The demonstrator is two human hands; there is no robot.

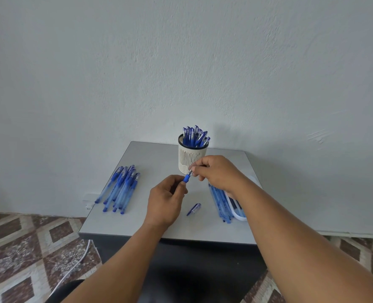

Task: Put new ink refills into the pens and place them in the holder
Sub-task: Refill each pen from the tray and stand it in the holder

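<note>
My left hand [167, 199] grips a blue pen [186, 178] by its barrel, with the blue grip end sticking up toward the right. My right hand [216, 171] pinches the pen's metal tip just in front of the white slotted holder [191, 157], which stands at the back of the table and holds several blue capped pens [195, 136]. A loose blue pen cap [193, 209] lies on the table below my hands. Most of the pen's barrel is hidden inside my left fist.
Several blue pens [121, 189] lie in a pile on the left of the small grey table [137, 224]. On the right, a white tray [239, 212] and a row of blue refills [219, 201] sit partly under my right forearm. A white cable [76, 265] runs over the patterned floor.
</note>
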